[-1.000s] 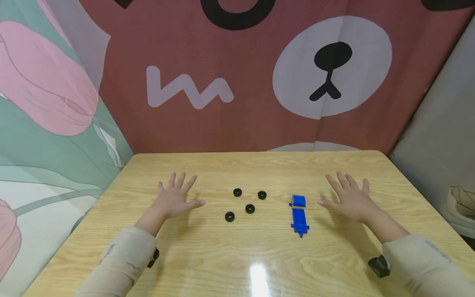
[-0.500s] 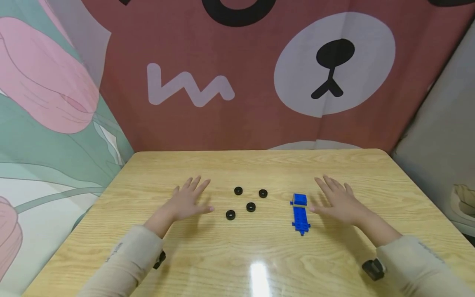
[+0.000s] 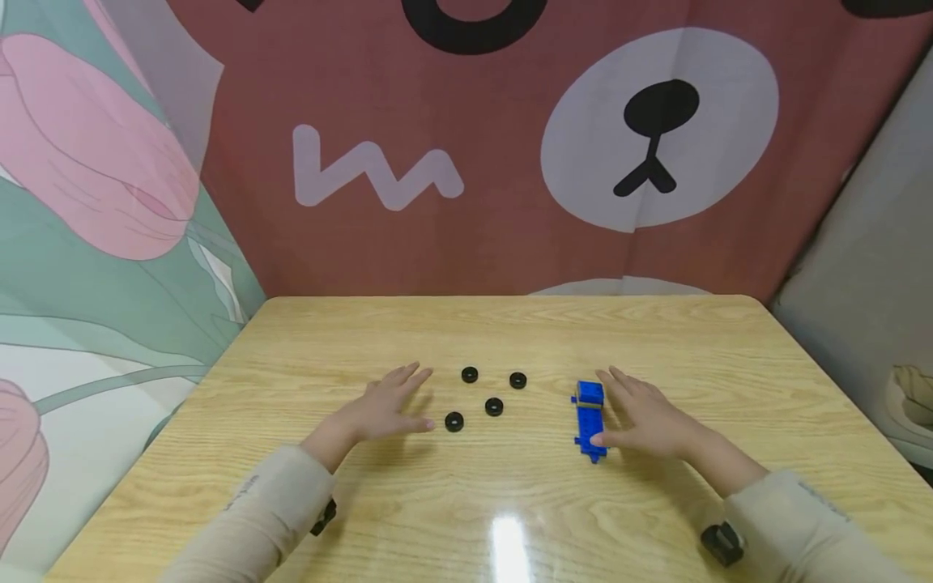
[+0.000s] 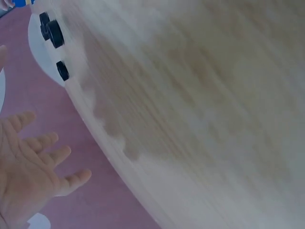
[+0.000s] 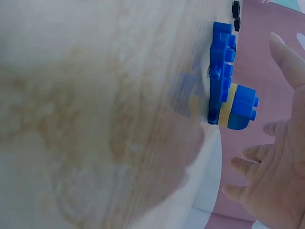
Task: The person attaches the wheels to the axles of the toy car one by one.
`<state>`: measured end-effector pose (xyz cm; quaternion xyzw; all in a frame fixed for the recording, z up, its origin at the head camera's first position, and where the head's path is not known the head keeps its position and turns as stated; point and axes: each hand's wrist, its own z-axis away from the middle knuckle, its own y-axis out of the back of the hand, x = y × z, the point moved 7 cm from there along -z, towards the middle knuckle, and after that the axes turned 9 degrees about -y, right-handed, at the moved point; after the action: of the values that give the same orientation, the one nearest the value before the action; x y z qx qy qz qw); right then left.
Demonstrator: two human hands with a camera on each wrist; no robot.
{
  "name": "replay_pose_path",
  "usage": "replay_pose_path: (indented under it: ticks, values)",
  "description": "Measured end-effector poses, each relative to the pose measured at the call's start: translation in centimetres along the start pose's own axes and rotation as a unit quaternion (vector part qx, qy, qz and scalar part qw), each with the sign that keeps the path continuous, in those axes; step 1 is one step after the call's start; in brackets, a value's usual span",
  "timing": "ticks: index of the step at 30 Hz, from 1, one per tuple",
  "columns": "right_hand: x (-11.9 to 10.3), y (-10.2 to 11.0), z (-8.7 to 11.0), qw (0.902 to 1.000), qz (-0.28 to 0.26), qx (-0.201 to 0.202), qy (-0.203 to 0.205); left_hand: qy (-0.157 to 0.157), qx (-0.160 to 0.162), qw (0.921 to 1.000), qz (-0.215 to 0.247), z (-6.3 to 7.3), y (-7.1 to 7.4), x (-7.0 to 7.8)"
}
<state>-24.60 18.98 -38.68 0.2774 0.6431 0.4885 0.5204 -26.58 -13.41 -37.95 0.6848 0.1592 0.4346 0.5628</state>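
My right hand (image 3: 649, 417) hovers beside a blue toy car chassis (image 3: 589, 421) built of studded bricks, its thumb overlapping the chassis in the head view. In the right wrist view the chassis (image 5: 221, 71) lies flat, with a yellow layer and a blue brick (image 5: 242, 109) stacked at one end; that hand's fingers are spread and hold nothing. Left of several small black wheels, my left hand (image 3: 382, 409) is held over the table with its fingers extended. One wheel (image 3: 454, 421) lies just beyond its thumb tip. Another wheel (image 4: 62, 70) shows in the left wrist view.
Further wheels (image 3: 494, 406) lie loosely grouped mid-table, between the hands. The wooden table (image 3: 408, 518) reaches back to a hanging cloth (image 3: 496, 243) printed with a bear. Black wrist devices (image 3: 723, 542) sit under both sleeves.
Both hands have moved inward: the left hand to the right toward the wheels, the right hand to the left up to the blue chassis. The chassis and wheels stay in place.
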Motion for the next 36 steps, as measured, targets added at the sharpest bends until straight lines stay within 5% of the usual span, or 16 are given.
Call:
replay_pose_path:
  ticks: [16,36]
  values:
    - [-0.8,-1.4,-0.2,0.9995,0.002,0.003,0.030,-0.042,-0.027,0.9985,0.023,-1.1,-2.0,1.2]
    - [-0.8,-1.5,-0.5,0.9995,-0.012,-0.008,0.027,-0.056,-0.063,0.9953,0.048,-2.2,-3.0,2.5]
